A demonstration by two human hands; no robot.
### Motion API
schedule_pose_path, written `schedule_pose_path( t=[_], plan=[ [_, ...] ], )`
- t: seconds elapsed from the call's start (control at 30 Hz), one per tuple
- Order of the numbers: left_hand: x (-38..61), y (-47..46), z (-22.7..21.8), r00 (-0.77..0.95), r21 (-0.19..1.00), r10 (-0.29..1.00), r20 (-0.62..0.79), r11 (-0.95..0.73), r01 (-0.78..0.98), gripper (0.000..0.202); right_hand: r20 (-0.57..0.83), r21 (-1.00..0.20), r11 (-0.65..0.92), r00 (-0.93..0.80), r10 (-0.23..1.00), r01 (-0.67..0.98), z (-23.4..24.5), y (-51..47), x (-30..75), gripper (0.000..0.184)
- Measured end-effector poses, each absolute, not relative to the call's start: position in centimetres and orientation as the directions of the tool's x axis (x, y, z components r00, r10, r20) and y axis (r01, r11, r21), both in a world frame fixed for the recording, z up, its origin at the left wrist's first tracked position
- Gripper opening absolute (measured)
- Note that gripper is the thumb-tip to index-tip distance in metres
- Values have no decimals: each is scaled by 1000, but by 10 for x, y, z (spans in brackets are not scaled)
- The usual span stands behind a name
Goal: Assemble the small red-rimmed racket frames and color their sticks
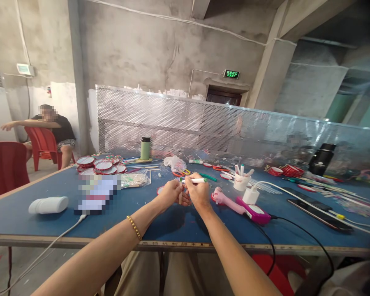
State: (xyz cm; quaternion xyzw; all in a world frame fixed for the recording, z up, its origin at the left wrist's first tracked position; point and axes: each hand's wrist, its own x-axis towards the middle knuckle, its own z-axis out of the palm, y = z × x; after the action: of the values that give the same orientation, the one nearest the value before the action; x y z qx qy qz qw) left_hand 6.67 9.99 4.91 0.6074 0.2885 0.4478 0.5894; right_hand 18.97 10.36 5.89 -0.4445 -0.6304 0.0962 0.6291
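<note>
Both my hands meet over the middle of the blue table (49,224). My left hand (169,193) pinches a flat wooden stick (180,196), held upright. My right hand (198,191) grips a white marker with a green cap (195,180) and holds its tip against the top of the stick. A bead bracelet circles my left wrist. A red-rimmed round disc (159,190) lies on the table just behind my left hand.
A pink hot glue gun (234,204) with black cord lies right of my hands, beside a white charger (250,195) and a cup of markers (240,181). Red-rimmed discs (102,165), a bag of sticks (135,179), a green flask (145,148), phones (319,213) and a white bottle (48,204) surround them. A person sits far left.
</note>
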Motion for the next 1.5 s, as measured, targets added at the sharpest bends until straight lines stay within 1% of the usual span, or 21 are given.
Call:
schedule_pose_path(
  t=[0.17,0.57,0.73,0.93,1.17,1.5],
  plan=[
    [67,101,48,439,976,877,196,-130,-177,19,711,-678,592,188,677,435,58,105,190,23],
    [67,102,47,433,975,878,204,-142,-172,21,718,-670,599,178,673,438,57,105,189,23],
    [67,102,47,447,973,868,216,-153,-173,18,701,-695,588,208,682,414,59,105,189,23],
    [68,102,47,446,975,871,206,-144,-168,22,707,-684,585,197,680,435,58,106,190,23],
    [67,102,47,443,974,871,214,-155,-166,28,702,-692,592,196,685,413,59,106,189,22],
    [67,100,47,443,973,869,219,-161,-166,30,718,-669,604,167,675,434,60,104,189,23]
  ],
)
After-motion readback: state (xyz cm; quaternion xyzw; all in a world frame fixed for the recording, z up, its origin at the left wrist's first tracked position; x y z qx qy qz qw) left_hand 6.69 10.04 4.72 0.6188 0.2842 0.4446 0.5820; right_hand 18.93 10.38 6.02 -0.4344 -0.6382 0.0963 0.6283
